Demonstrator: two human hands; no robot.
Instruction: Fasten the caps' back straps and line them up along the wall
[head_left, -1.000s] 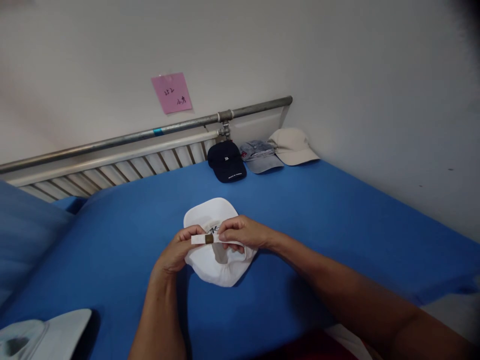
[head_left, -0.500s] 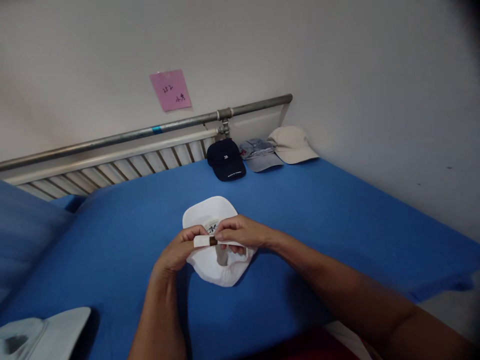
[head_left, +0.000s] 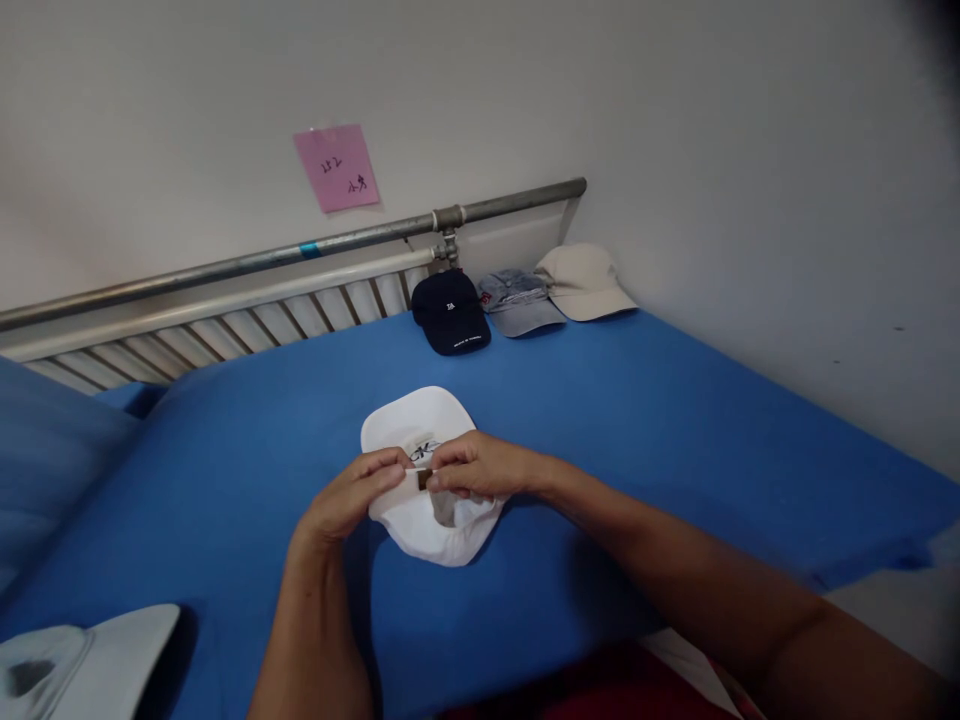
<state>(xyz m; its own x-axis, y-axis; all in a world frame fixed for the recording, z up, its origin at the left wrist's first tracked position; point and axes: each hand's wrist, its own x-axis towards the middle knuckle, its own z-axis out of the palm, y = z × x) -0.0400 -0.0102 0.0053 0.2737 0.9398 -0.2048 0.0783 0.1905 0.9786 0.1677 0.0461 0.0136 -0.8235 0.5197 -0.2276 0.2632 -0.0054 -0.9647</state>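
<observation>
White cloth fills the head view's middle: our cap (head_left: 439, 535) lies on the blue sheet (head_left: 637, 420), brim pointing away from us toward the rail (head_left: 225, 268), long axis running near to far. Our fingers cover most of its strap (head_left: 413, 473); only a brown buckle (head_left: 424, 479) shows, and the printed mark is half hidden. Our left hand (head_left: 346, 497) and right hand (head_left: 474, 467) meet there, fingertips pinched tight on the strap, forearms angling in from below.
</observation>
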